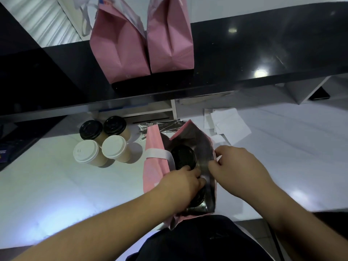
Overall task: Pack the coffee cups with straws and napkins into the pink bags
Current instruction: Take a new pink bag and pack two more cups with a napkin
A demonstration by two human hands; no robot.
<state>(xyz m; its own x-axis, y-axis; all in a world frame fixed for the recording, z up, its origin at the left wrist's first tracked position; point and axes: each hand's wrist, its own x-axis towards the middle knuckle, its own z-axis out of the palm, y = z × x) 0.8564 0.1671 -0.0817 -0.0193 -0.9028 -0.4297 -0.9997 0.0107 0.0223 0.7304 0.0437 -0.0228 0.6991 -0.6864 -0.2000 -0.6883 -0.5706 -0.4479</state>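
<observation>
Item: open pink bag, foil-lined, standing on the white worktop directly in front of the person, white strap handle draped across its left wall
Contents: two black-lidded cups inside, one far, one near and mostly hidden under the left hand
Left hand: reaching into the bag mouth, fingers curled over the near cup's lid; a firm grip cannot be confirmed
Right hand: pinching the bag's right rim narrowly, holding the mouth apart
Handling, judged: bag walls thin and soft, likely to fold inward unless held; cups probably full, so heavy for paper, lids liable to pop if squeezed; best taken round the body, kept upright
Awaiting packing: four cups left of the bag, two black-lidded, two white-lidded, touching in a cluster
Supplies: wrapped straws behind the bag; napkins beyond, to the right
Finished stock: two closed pink bags on the raised black counter
Room: worktop open right and left-near; counter edge overhangs behind
</observation>
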